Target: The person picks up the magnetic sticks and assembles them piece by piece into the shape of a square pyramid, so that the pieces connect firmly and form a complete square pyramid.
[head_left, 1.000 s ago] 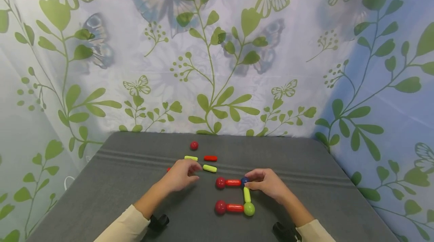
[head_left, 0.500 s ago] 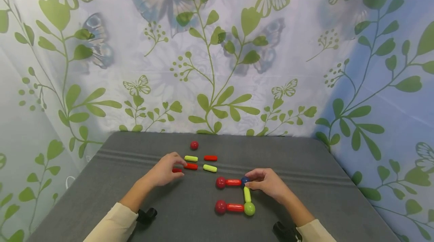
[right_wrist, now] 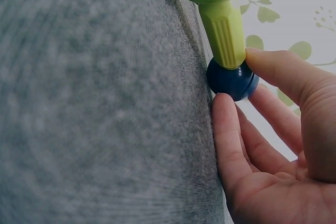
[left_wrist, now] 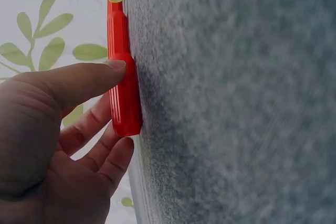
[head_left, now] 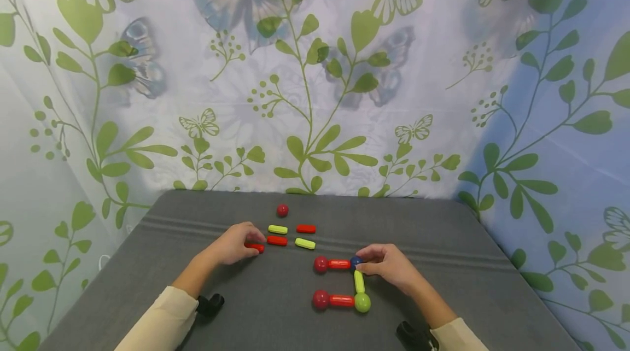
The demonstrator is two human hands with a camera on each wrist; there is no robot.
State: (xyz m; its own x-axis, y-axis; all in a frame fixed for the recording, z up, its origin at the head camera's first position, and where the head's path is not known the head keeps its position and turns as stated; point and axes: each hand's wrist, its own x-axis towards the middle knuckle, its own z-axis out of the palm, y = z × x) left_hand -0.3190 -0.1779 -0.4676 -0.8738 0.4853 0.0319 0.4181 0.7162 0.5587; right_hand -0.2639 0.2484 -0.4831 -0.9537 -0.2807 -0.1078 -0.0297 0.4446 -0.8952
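My left hand (head_left: 231, 244) pinches a red rod (head_left: 255, 248) on the grey cloth, at the near left of the loose rods. In the left wrist view the thumb lies on this red rod (left_wrist: 126, 103), with fingers behind and below it. My right hand (head_left: 391, 267) holds a blue ball (head_left: 355, 262) between thumb and fingers; in the right wrist view the blue ball (right_wrist: 231, 81) meets the end of a yellow-green rod (right_wrist: 224, 35). That rod runs to a green ball (head_left: 362, 302). Red rods (head_left: 339, 264) join the blue and green balls to two red balls (head_left: 320, 299), making a three-sided frame.
Beyond the left hand lie another red rod (head_left: 277, 240), two yellow-green rods (head_left: 305, 243) and a further red rod (head_left: 306, 228). A loose red ball (head_left: 282, 210) sits farther back. A leaf-patterned curtain (head_left: 315, 77) stands behind the grey table surface (head_left: 275, 307).
My left hand has moved left, off the middle rods, to the near-left red rod and now pinches it. My right hand stays at the blue ball, and the frame has not moved.
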